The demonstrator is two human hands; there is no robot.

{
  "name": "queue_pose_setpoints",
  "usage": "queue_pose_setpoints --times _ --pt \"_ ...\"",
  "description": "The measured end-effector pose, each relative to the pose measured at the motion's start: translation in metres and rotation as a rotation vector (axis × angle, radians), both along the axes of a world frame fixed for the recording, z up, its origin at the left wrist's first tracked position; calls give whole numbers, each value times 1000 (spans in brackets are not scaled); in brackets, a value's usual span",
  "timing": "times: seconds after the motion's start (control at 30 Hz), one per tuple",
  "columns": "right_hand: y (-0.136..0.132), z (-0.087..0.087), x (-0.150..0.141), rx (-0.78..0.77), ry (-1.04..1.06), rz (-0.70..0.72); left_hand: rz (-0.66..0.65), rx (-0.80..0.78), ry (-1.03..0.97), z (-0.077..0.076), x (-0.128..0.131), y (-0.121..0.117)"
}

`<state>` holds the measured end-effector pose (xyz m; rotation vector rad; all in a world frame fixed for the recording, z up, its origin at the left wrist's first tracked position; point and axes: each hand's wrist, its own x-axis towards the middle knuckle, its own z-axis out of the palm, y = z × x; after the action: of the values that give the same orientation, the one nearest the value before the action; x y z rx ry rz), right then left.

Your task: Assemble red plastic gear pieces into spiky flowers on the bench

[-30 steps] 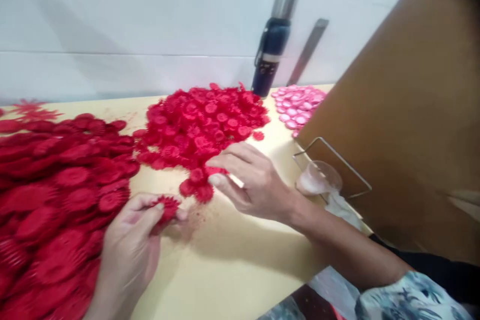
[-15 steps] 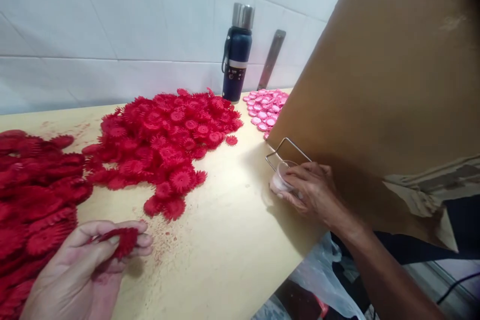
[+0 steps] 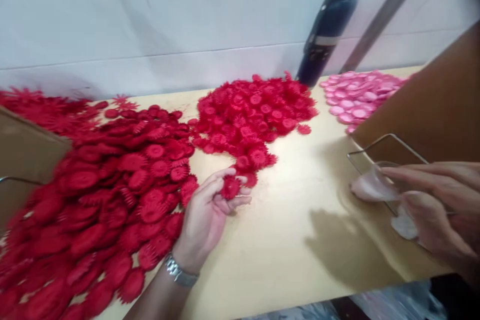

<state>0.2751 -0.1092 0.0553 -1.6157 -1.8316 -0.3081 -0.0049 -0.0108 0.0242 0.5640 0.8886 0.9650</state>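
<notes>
My left hand point(image 3: 210, 205), with a metal watch point(image 3: 180, 271) on its wrist, pinches a small red disc with a fringed edge point(image 3: 230, 187). This disc resembles a cut flower. At the right, my right hand point(image 3: 438, 205) is slightly blurred, its fingers stretched over a small translucent cup point(image 3: 371, 185) with pale contents. Thumb and fingers are apart, and I see nothing held between them. The cup sits by a bent wire frame point(image 3: 392, 137). A small whitish piece point(image 3: 405, 225) shows beneath the thumb.
Red fringed discs lie in a large heap point(image 3: 123, 185) at left and another point(image 3: 258, 115) behind my left hand. Pink discs point(image 3: 360, 95) are at the back right. A dark blue flask point(image 3: 322, 40) stands by the wall. Cardboard point(image 3: 438, 95) rises at right, more cardboard point(image 3: 30, 150) at left.
The view has swung left and closer. My left hand has moved forward with the red disc, now turned more face-on. My right hand's fingers have come out of the cup and spread beside it.
</notes>
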Motion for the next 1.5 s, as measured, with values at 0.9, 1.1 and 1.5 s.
queue_pose_setpoints --times 0.9,1.1,1.5 --pt "77 -48 -122 -86 -69 521 29 75 3 -15 9 -6" --pt "76 -51 -125 -72 -89 585 61 70 71 -17 7 -4" --pt "98 -42 -138 -196 143 523 28 132 105 -13 7 -6"
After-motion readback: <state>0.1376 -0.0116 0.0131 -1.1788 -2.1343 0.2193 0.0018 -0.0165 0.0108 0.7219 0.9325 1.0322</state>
